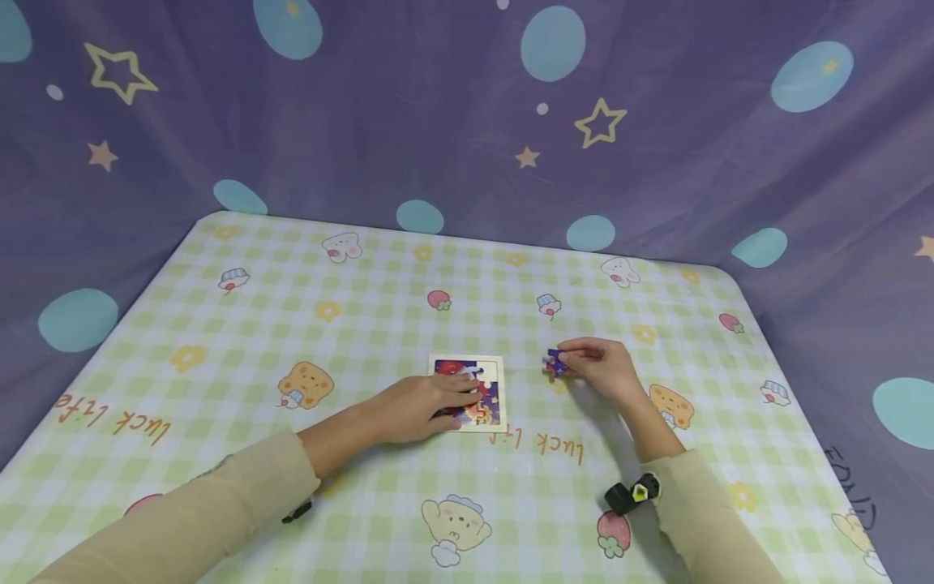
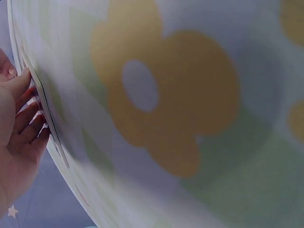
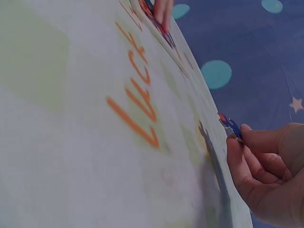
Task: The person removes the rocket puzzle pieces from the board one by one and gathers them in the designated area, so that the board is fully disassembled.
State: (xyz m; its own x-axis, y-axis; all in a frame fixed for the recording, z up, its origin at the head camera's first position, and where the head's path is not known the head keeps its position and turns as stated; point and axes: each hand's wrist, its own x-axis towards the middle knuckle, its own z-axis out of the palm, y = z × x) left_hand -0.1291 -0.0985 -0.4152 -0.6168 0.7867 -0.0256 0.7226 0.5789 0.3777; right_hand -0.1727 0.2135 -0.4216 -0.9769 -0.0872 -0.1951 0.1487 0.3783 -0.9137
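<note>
Left hand (image 1: 422, 405), fingers outstretched, seemingly steadies the puzzle tray (image 1: 490, 371); right of it, right hand (image 1: 606, 370) pinches a piece (image 1: 554, 364).

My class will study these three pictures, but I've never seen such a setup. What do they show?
There is no machine, just a person's two bare hands. The wide picture comes from a camera on the head, looking forward and down; the other two come from cameras worn on the left and right wrists. On a checked tabletop lies a jigsaw board, partly filled, with a pale gap at its upper right. The left hand rests on it. The right hand pinches a puzzle piece above the surface, apart from the board.
</note>
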